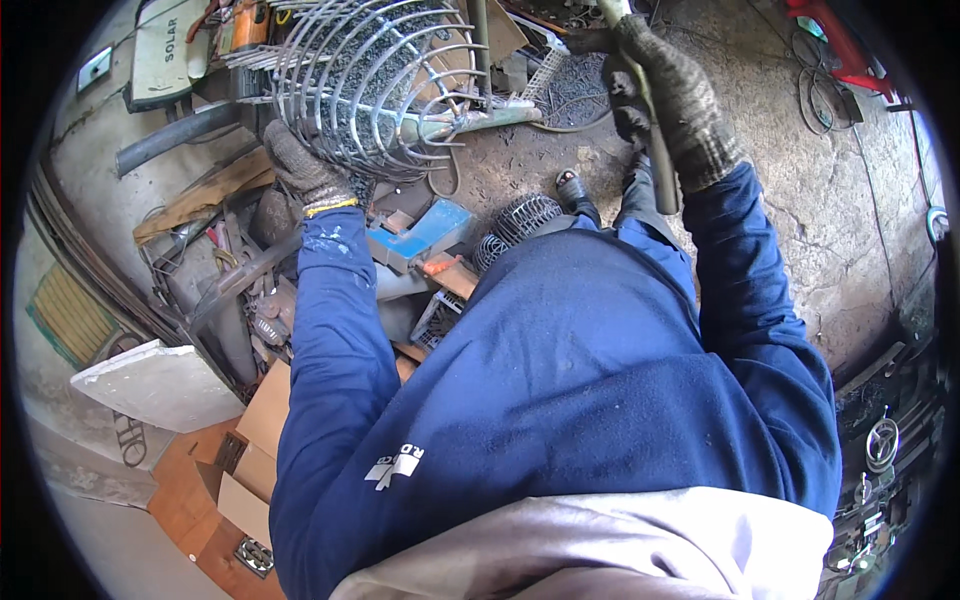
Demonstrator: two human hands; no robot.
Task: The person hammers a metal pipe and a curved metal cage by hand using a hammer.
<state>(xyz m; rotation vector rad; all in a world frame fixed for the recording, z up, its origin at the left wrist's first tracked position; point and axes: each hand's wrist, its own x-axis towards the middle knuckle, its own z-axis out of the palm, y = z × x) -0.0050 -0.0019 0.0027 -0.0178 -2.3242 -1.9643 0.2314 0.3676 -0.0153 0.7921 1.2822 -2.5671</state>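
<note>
At the upper left is a rounded cage of bent metal rods point(385, 95), its ribs curving over dark granular bits. My left hand point(300, 168), in a dark grey knit glove with a yellow cuff edge, is closed at the cage's lower left side. Its fingertips are partly hidden. My right hand point(680, 100), gloved the same way, is wrapped round a long metal bar point(662, 170) at the upper right, apart from the cage. The bar slants from the top edge down beside my right forearm. A metal tube point(500, 119) lies along the cage's right side.
A blue-topped box point(430, 228) sits below the cage, near black wire coils point(527, 215). Scrap metal and a wooden board point(205, 195) crowd the left, with a white slab point(160, 385) nearer. Concrete floor point(800, 220) stretches right, crossed by cables. A red object point(850, 50) stands far right.
</note>
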